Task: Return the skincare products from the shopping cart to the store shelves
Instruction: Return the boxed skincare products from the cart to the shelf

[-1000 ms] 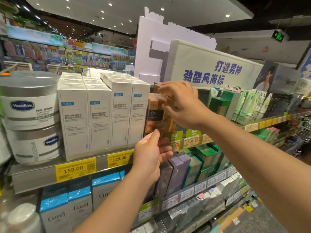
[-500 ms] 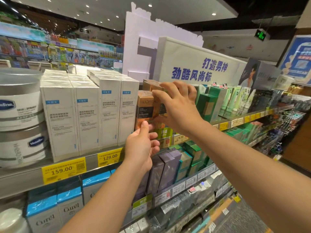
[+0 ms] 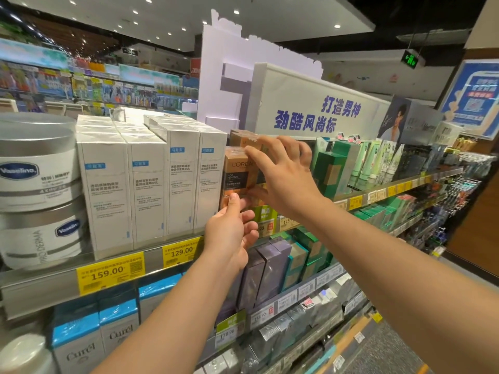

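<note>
An orange and black L'Oreal box stands on the upper shelf, right of a row of tall white boxes. More orange boxes sit behind and above it. My right hand reaches in from the right and grips the orange box, with the fingers across its top and the thumb at its lower edge. My left hand is just below, its thumb touching the bottom front of the box and its fingers loosely bent. The shopping cart is out of view.
Two large Vaseline jars stand stacked at the far left. Green boxes and tubes fill the shelf to the right. Purple and teal boxes sit on the shelf below, with blue Curel boxes at lower left. Yellow price tags line the rails.
The view has shifted so the shelf sits further left. The orange box now stands upright beside the white boxes. My left hand has risen slightly to its base, and my right hand stays on it.
</note>
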Demonstrator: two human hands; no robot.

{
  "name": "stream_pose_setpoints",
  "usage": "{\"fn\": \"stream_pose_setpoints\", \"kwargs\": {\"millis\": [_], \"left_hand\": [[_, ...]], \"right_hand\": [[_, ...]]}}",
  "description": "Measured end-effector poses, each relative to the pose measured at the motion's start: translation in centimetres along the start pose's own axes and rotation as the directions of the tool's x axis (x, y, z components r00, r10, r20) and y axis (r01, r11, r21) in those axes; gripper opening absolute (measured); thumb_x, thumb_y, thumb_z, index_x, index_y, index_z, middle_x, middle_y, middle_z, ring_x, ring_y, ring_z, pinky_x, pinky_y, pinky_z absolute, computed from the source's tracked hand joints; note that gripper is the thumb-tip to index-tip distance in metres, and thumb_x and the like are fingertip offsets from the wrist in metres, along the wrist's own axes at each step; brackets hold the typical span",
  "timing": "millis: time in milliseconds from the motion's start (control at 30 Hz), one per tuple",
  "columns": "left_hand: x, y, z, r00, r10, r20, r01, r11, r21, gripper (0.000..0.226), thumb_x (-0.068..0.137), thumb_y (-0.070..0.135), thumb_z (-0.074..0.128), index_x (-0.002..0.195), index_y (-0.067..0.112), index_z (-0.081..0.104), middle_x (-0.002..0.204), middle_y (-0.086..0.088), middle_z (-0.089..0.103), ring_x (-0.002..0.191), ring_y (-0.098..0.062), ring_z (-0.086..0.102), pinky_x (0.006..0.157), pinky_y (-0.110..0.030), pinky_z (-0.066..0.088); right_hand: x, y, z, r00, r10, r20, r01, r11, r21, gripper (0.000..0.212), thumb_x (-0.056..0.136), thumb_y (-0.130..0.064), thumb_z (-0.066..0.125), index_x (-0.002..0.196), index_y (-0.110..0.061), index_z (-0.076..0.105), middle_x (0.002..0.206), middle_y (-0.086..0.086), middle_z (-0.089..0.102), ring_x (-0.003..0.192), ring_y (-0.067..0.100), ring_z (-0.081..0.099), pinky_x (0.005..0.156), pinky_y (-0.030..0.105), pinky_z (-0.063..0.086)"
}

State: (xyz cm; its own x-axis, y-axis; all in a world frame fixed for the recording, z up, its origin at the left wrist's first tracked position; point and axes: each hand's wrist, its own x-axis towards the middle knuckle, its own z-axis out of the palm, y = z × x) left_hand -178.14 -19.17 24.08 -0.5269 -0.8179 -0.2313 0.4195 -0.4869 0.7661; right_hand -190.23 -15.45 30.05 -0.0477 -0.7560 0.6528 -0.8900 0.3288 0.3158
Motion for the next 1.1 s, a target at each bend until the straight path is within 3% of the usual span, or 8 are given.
{"fn": "stream_pose_setpoints", "kwargs": {"millis": [133,267,367,467,700,867,1000,1100], "left_hand": [[-0.7,-0.6,-0.6,0.997,0.051,0.060,-0.052,0.999,0.004,0.027,0.105,0.043,0.052,0.104,0.023,0.070,0.071,0.001,0.060,0.050,-0.007,0.053,0.046,-0.020,0.049],[-1.6,-2.4,-1.6,0.982,0.080,0.171,-0.084,0.996,0.014,0.035,0.105,0.047,0.049,0.105,0.020,0.070,0.066,0.002,0.057,0.049,-0.009,0.050,0.042,-0.024,0.043],[-2.2,-5.1,-2.1,0.958,-0.020,0.286,0.011,0.999,0.033,0.048,0.103,0.057,0.043,0.107,0.018,0.070,0.063,0.004,0.057,0.049,-0.010,0.049,0.041,-0.023,0.036],[-2.9,-8.7,-2.6,0.910,-0.166,0.380,0.137,0.985,0.105,0.055,0.102,0.061,0.036,0.109,0.017,0.069,0.063,0.004,0.056,0.052,-0.012,0.048,0.044,-0.024,0.034],[-8.3,-18.7,-3.7,0.765,-0.454,0.457,0.344,0.888,0.306,0.057,0.103,0.058,0.032,0.110,0.016,0.069,0.071,0.000,0.062,0.056,-0.014,0.055,0.047,-0.024,0.041],[-14.0,-25.3,-4.0,0.657,-0.588,0.472,0.421,0.805,0.417,0.056,0.104,0.054,0.034,0.118,0.011,0.067,0.073,-0.004,0.062,0.062,-0.018,0.056,0.054,-0.029,0.041],[-18.8,-29.6,-4.8,0.601,-0.660,0.451,0.382,0.732,0.564,0.048,0.106,0.050,0.034,0.109,0.017,0.069,0.069,0.000,0.065,0.064,-0.017,0.057,0.056,-0.030,0.044],[-21.8,-32.5,-6.0,0.623,-0.662,0.417,0.240,0.669,0.704,0.035,0.106,0.043,0.045,0.102,0.022,0.072,0.069,0.001,0.066,0.070,-0.018,0.059,0.065,-0.033,0.046]], "right_hand": [[-1.3,-0.5,-0.5,0.995,0.091,0.028,-0.093,0.993,0.073,0.090,0.087,-0.048,0.078,0.160,-0.031,0.028,0.165,0.005,0.019,0.150,0.031,0.009,0.121,0.050,0.005],[-5.1,-1.0,-0.4,0.986,0.166,-0.031,-0.161,0.979,0.128,0.074,0.084,-0.028,0.080,0.151,-0.026,0.047,0.160,0.010,0.032,0.145,0.032,0.021,0.117,0.054,0.017],[-9.8,-1.0,0.2,0.967,0.231,-0.105,-0.210,0.961,0.182,0.057,0.082,-0.028,0.073,0.137,-0.024,0.060,0.150,0.011,0.047,0.136,0.032,0.033,0.108,0.056,0.029],[-15.4,-1.2,-0.1,0.921,0.386,-0.042,-0.370,0.904,0.213,0.051,0.085,-0.033,0.068,0.134,-0.024,0.062,0.145,0.006,0.051,0.133,0.032,0.038,0.107,0.054,0.033],[-31.5,-3.4,-2.5,0.588,0.775,0.233,-0.809,0.566,0.159,0.048,0.089,-0.043,0.057,0.134,-0.027,0.057,0.135,-0.004,0.055,0.129,0.027,0.043,0.106,0.053,0.033],[-42.2,-5.9,-6.4,0.306,0.882,0.359,-0.939,0.341,-0.038,0.043,0.097,-0.040,0.061,0.139,-0.033,0.055,0.142,-0.007,0.052,0.136,0.023,0.034,0.107,0.040,0.023],[-49.6,-8.3,-10.0,0.156,0.893,0.423,-0.970,0.219,-0.104,0.042,0.097,-0.043,0.058,0.138,-0.035,0.054,0.142,-0.006,0.053,0.135,0.025,0.036,0.109,0.043,0.025],[-54.5,-10.0,-12.7,0.048,0.894,0.446,-0.979,0.131,-0.157,0.046,0.096,-0.048,0.054,0.139,-0.034,0.053,0.139,-0.005,0.053,0.132,0.026,0.040,0.109,0.045,0.028]]}}
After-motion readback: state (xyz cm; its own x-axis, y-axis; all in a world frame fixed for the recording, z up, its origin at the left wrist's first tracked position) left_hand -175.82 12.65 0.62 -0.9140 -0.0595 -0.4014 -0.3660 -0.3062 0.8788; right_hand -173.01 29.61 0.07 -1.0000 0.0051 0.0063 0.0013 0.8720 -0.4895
